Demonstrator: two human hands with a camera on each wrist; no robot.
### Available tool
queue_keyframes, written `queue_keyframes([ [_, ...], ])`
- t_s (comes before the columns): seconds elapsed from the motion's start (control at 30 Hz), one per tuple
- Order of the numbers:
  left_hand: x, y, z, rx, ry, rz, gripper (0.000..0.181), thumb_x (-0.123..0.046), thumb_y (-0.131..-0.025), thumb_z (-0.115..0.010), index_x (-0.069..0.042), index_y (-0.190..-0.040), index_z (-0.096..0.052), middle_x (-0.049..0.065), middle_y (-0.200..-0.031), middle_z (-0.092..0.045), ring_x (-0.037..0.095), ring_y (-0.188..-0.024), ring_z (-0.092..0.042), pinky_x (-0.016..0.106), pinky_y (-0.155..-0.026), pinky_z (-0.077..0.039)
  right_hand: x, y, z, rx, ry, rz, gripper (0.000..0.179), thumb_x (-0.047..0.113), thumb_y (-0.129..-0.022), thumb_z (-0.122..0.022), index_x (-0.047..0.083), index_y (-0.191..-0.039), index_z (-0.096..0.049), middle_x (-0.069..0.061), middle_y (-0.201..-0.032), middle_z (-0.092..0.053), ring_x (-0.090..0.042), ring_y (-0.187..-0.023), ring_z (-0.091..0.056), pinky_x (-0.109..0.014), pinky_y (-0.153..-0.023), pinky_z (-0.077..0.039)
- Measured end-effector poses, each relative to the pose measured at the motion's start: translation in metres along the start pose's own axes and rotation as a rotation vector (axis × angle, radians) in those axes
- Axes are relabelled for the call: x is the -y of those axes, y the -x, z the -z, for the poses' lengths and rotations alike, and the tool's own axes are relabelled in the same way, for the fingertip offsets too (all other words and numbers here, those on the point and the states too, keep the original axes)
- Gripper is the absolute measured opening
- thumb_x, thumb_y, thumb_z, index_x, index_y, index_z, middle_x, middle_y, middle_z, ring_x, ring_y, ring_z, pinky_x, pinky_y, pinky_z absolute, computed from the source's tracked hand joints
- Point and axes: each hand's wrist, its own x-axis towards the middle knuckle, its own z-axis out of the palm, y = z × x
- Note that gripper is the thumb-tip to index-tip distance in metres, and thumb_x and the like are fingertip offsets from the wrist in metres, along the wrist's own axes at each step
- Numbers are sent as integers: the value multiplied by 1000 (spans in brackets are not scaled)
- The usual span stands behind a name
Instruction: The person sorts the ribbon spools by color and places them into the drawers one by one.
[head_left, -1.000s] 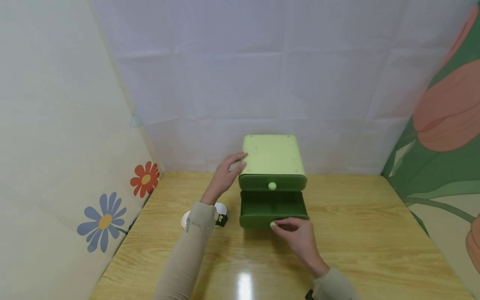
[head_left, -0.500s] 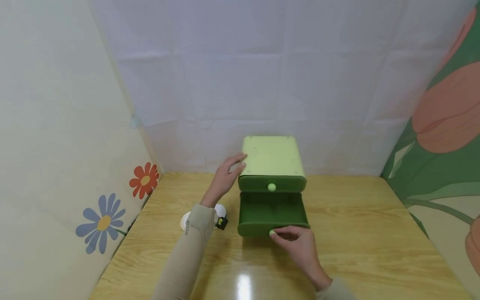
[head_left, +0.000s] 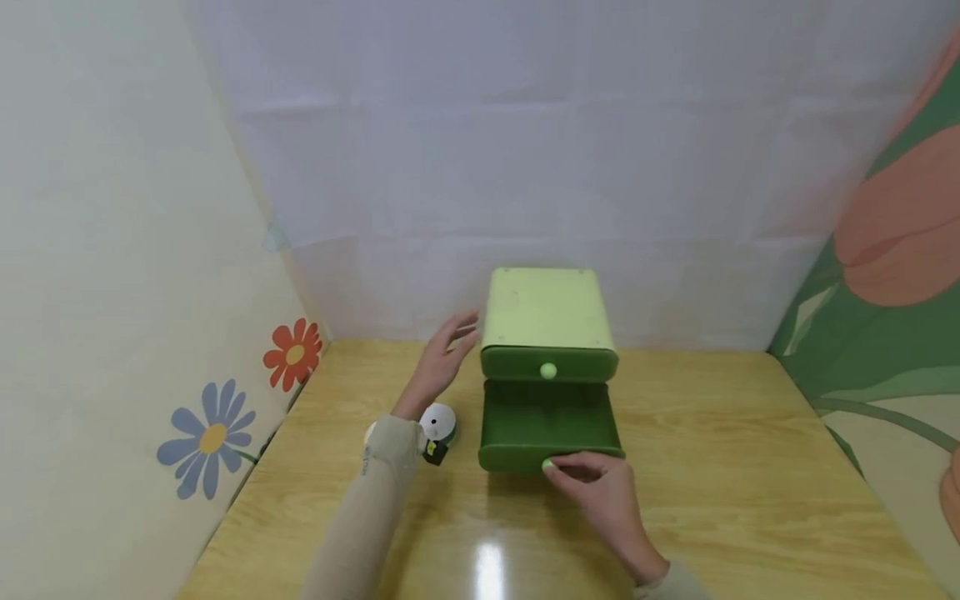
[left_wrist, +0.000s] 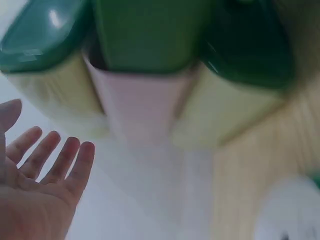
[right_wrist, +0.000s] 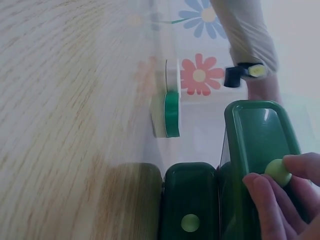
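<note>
One pale knob [right_wrist: 278, 173] was pinched by the right hand [head_left: 603, 500], its drawer [head_left: 517, 458] pulled out at six o'clock of the green cabinet [head_left: 547, 308], which was set near twelve on the wooden table [head_left: 750, 467]. At the cabinet's nine, the left hand [head_left: 442, 362] was released; at eight, a white-topped disc [head_left: 437, 421] was seen.

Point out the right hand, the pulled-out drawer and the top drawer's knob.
Right hand [head_left: 602, 497]: head view, near the thumb's base.
Pulled-out drawer [head_left: 514, 458]: head view, front panel.
Top drawer's knob [head_left: 548, 371]: head view, its round face.
</note>
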Motion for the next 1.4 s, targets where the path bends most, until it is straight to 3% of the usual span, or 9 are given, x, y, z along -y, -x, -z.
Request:
queue_keyframes([
  [0.1,13,10,8,52,-93,29,58,-36,-108,-56,-16,-160,-39,11,-161,-44,36,-145,-46,58,-118,-41,1,-1,1,2,16,-7,14,14,-76,-93,12,-85,-83,-4,-84,-80,-6,-72,-71,-20,-69,-58],
  [0.33,50,42,21,227,-448,149,81,-41,-98,-72,-15,-164,-31,17,-166,-36,43,-150,-37,64,-118,-36,3,-1,3,14,31,-12,14,17,-77,-93,14,-86,-83,-2,-86,-80,-6,-74,-71,-20,-71,-57],
  [0.6,76,58,27,312,-661,154,107,-46,-78,-90,-10,-162,-35,23,-160,-44,46,-145,-43,63,-117,-38,3,-2,4,20,-2,-17,15,16,-76,-93,12,-87,-83,-4,-86,-80,-7,-73,-71,-20,-70,-58],
  [0.73,79,62,30,334,-680,192,104,-49,-75,-91,-12,-159,-43,18,-158,-49,44,-143,-46,62,-117,-38,1,-2,3,15,-16,-11,16,15,-76,-93,10,-87,-83,-5,-86,-80,-6,-73,-71,-20,-70,-58],
  [0.9,79,65,30,346,-701,166,103,-50,-70,-94,-14,-155,-50,13,-155,-54,41,-139,-51,61,-117,-38,0,-3,3,14,-22,-16,16,15,-76,-93,9,-87,-83,-6,-86,-80,-7,-72,-71,-21,-69,-58],
  [1.03,78,70,30,358,-750,166,96,-42,-68,-97,-15,-151,-55,15,-149,-59,40,-133,-55,59,-113,-42,0,-3,4,20,-28,-18,15,14,-76,-93,9,-87,-83,-6,-85,-80,-7,-73,-71,-21,-69,-59],
  [1.2,80,72,27,331,-732,189,79,-31,-72,-95,-15,-142,-63,17,-142,-61,36,-127,-59,57,-106,-47,-1,-4,4,15,-27,-13,14,13,-76,-93,10,-86,-83,-6,-84,-80,-8,-73,-72,-21,-70,-59],
  [1.4,79,71,24,277,-702,165,79,-31,-73,-94,-14,-143,-62,16,-140,-61,34,-125,-59,54,-103,-50,-2,-4,4,7,-22,-8,14,11,-76,-93,9,-85,-83,-6,-83,-79,-7,-73,-72,-21,-70,-59],
])
